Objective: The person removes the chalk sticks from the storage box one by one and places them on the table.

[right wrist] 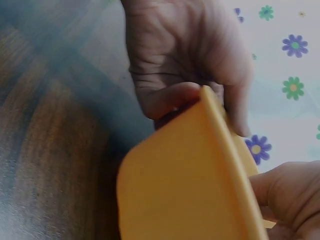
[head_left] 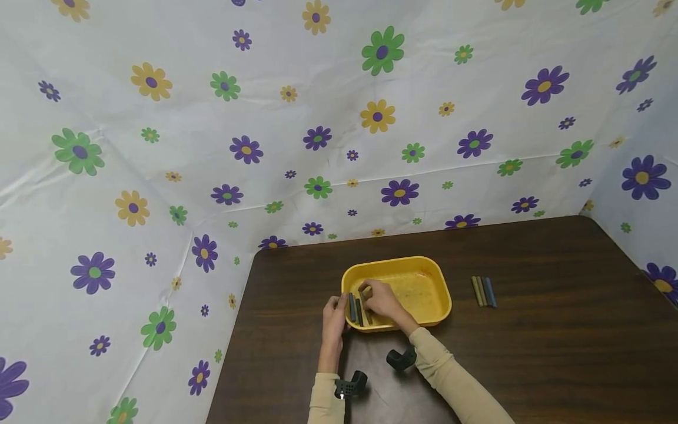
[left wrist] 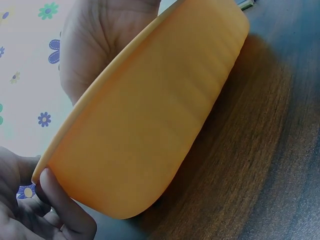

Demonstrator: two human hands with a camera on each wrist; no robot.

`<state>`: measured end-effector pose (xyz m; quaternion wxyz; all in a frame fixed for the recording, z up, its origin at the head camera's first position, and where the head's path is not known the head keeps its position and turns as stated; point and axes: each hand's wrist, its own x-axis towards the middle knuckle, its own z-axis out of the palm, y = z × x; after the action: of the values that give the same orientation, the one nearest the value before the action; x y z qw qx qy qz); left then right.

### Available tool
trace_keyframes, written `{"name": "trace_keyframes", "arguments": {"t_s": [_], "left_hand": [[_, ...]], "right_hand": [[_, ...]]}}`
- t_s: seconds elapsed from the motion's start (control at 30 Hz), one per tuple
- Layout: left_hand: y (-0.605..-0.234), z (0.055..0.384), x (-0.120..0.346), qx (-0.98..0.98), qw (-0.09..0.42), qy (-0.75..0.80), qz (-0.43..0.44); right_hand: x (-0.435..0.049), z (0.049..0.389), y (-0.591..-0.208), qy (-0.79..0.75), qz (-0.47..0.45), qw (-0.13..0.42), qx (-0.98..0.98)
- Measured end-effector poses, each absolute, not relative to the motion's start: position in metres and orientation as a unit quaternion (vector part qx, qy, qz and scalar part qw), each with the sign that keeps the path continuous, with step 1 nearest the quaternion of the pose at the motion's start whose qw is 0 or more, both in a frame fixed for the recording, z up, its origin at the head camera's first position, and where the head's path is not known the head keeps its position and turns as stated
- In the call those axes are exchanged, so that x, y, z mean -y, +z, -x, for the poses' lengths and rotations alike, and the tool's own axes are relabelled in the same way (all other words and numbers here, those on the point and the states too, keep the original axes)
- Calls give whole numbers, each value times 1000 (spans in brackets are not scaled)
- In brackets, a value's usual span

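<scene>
A yellow plastic tub [head_left: 413,291] sits on the table, with several chalk sticks standing side by side at its left end. Among them are a blue stick [head_left: 352,307], a black stick [head_left: 359,312] and a pale yellow stick [head_left: 364,315]. My left hand [head_left: 333,321] grips the tub's left rim, thumb and fingers on either side of the wall, as the left wrist view shows. Reaching inside the tub, my right hand [head_left: 382,299] pinches the top of a brownish chalk stick [head_left: 368,306] next to the others. The tub's wall hides most of this in the wrist views.
To the right of the tub, several more chalk sticks [head_left: 483,291], olive, brownish and blue, lie side by side on the dark wooden table [head_left: 556,306]. A white flowered sheet [head_left: 339,106] hangs behind the table and along its sides.
</scene>
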<state>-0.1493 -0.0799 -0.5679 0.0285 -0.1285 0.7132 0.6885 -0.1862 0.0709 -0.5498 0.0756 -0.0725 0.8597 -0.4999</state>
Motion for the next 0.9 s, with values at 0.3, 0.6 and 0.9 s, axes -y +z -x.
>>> {"name": "trace_keyframes", "arguments": {"t_s": [0.3,0.6,0.9], "left_hand": [[-569,149,80,-710,25,692,128],[-568,149,79,-717,22,685,127],[-568,150,78,-715,19,686,129]], "right_hand": [[-87,187,-540,-610,10,122,-783],[-101,189,-533,-651,7,133,-748],[-115,191,-527,-663,5,132,-737]]}}
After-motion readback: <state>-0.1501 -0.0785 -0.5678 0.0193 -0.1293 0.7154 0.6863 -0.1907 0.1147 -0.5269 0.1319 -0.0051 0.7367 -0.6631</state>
